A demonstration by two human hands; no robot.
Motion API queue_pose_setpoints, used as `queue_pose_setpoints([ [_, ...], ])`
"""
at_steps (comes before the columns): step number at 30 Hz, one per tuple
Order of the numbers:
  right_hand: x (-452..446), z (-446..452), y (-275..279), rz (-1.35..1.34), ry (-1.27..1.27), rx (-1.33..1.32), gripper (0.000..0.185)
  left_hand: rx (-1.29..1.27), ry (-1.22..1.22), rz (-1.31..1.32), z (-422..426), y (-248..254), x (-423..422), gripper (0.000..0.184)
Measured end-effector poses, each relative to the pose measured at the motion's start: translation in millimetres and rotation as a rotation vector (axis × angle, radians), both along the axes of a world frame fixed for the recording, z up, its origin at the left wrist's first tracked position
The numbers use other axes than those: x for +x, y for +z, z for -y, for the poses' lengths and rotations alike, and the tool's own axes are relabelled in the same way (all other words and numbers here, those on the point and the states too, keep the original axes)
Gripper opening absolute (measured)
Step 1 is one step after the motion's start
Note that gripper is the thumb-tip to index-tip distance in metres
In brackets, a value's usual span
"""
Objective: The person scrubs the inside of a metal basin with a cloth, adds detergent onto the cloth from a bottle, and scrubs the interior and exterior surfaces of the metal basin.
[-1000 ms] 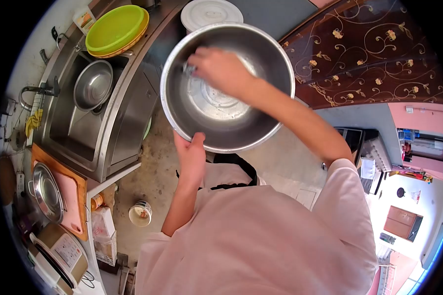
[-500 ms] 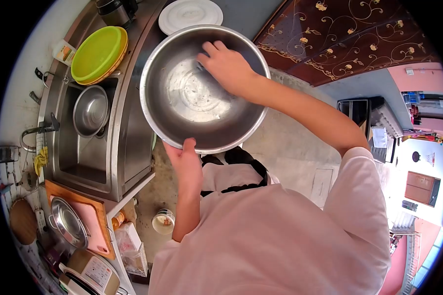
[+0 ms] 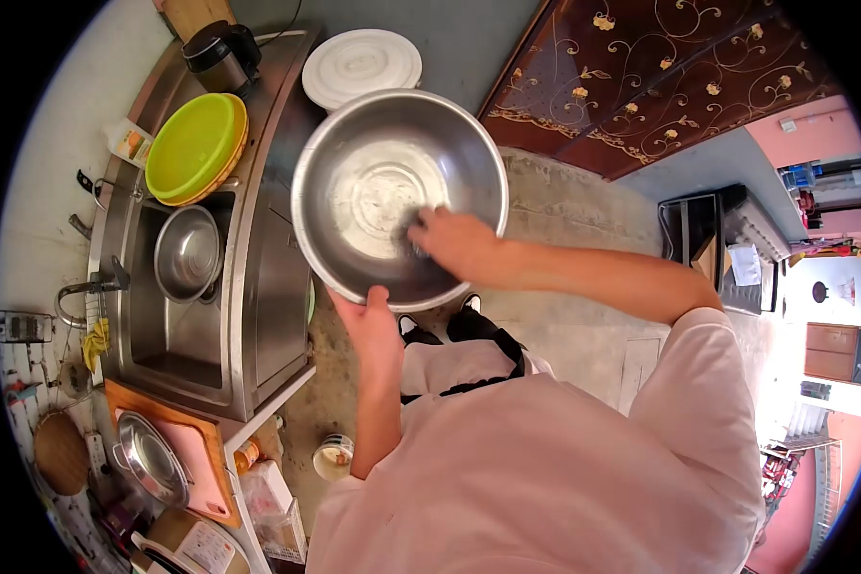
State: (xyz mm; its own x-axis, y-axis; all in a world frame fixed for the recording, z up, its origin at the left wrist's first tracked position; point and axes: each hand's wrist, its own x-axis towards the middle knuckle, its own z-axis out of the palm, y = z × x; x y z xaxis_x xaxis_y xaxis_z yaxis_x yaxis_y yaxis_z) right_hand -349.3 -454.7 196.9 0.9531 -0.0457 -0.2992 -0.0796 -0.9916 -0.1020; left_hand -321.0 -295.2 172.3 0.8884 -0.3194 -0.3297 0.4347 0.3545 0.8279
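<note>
My left hand is closed on the near rim of a large stainless steel basin, thumb showing near the lip. The basin is held up in front of me, tilted so its inside faces the camera. Inside it, my right hand has its fingers bent against the lower right wall. Under those fingertips shows a bit of a small dark grey steel wool scrubber, mostly covered by the hand. Whitish smears mark the basin's bottom.
At left, a steel sink holds a smaller metal bowl near the tap. A yellow-green basin rests on its edge. A white lid lies beyond the large basin. A small bucket stands on the floor.
My right hand has swept from the upper part of the basin's inside down to the lower right. The basin sits slightly lower in view; my left hand keeps its hold on the rim.
</note>
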Motion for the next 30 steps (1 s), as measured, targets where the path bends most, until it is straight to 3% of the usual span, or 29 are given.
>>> queue_pose_setpoints([
  [1,-3,-5,-4,0.192,0.150,0.283,0.030,0.024,-0.036,0.077,4,1,-1,0.057],
  [3,16,-4,1,0.268,0.136,0.367,0.028,0.049,-0.100,0.071,6,7,-8,0.065],
  [5,32,17,22,0.466,0.050,0.210,0.029,0.039,-0.020,-0.076,1,4,-7,0.052],
  [7,28,37,33,0.321,-0.148,0.034,0.029,0.056,0.024,-0.104,-2,14,-4,0.058],
  [8,20,41,13,0.321,-0.180,0.015,0.033,0.059,0.050,-0.041,-2,17,-7,0.061],
  [10,6,8,5,0.278,-0.096,0.165,0.030,0.050,0.064,0.194,7,18,-14,0.071],
  [12,12,4,8,0.271,0.008,0.232,0.028,0.021,0.054,0.193,13,15,-13,0.071],
  [14,28,19,21,0.474,-0.150,0.268,0.025,0.018,-0.005,0.108,9,11,-5,0.071],
  [18,7,39,28,0.384,-0.298,-0.020,0.021,-0.016,-0.010,0.063,14,30,-11,0.069],
  [21,-16,-3,33,0.359,0.038,0.264,0.032,-0.062,-0.081,0.074,27,23,-18,0.069],
  [22,-9,-3,41,0.463,0.056,0.303,0.030,-0.111,-0.141,0.063,29,19,-22,0.068],
  [23,-1,1,53,0.489,-0.081,0.359,0.024,-0.107,-0.148,0.063,30,20,-23,0.068],
  [25,7,24,70,0.657,-0.125,0.247,0.019,-0.096,-0.181,0.056,32,25,-26,0.064],
  [27,-10,27,72,0.620,-0.164,0.194,0.016,-0.085,-0.143,0.095,38,35,-27,0.059],
  [29,-37,13,60,0.555,-0.104,0.317,0.016,-0.193,-0.022,0.074,43,47,-22,0.054],
  [30,-45,7,57,0.591,-0.083,0.218,0.018,-0.174,-0.015,0.114,42,49,-19,0.051],
])
